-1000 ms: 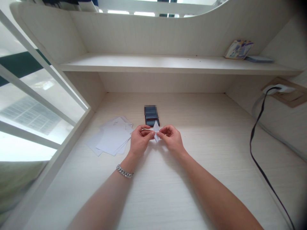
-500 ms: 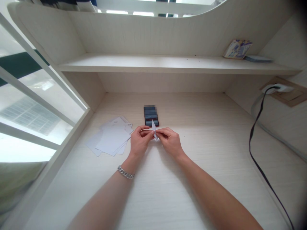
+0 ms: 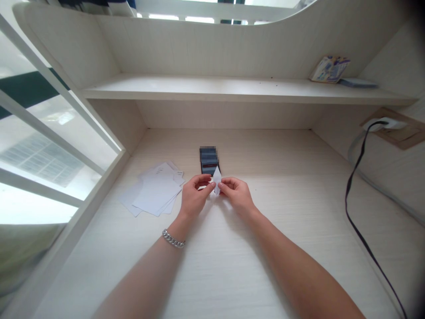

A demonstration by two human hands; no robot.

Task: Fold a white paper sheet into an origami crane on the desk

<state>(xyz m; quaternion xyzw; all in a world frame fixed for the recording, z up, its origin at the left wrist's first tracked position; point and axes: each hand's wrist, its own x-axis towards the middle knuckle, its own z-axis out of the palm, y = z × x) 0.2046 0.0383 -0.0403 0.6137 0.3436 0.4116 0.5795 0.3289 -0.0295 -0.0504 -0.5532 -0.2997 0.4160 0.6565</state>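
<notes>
A small folded piece of white paper (image 3: 217,176) with a pointed top stands between my hands, above the desk. My left hand (image 3: 195,191) pinches its left side between thumb and fingers. On the other side, my right hand (image 3: 236,193) is closed on it, with the thumb showing in front. Just behind the paper lies a phone (image 3: 208,159) with a blurred screen, its near end partly covered by the paper and my fingers. Several loose white paper sheets (image 3: 156,190) overlap on the desk, left of my left hand.
A pale wooden desk (image 3: 282,177) spreads under everything. Above its back runs a shelf (image 3: 212,84) holding a patterned packet (image 3: 330,69) and a flat bluish thing (image 3: 357,83). At right, a black cable (image 3: 348,186) hangs from a wall socket (image 3: 398,128). White bars (image 3: 43,128) border the left side.
The folded paper has turned so that a broader face shows, and it has shifted slightly right. My fingers have changed their hold on it a little.
</notes>
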